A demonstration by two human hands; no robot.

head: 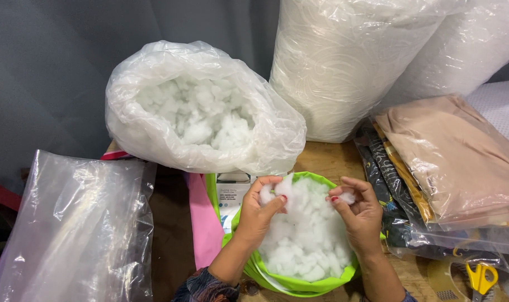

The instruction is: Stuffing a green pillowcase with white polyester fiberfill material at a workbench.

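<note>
A bright green fabric piece (302,283) lies open on the wooden table, heaped with white fluffy stuffing (305,240). My left hand (259,212) pinches a tuft of the stuffing at the heap's upper left. My right hand (358,215) pinches another small tuft at the upper right edge. Both hands are above the green piece, a little apart from each other.
A large clear plastic bag of white stuffing (201,114) stands open behind. Two big wrapped white rolls (349,61) lean at the back. Bagged folded fabrics (456,162) lie at right, yellow-handled scissors (481,279) at lower right. An empty-looking clear bag (75,229) and pink fabric (201,218) are at left.
</note>
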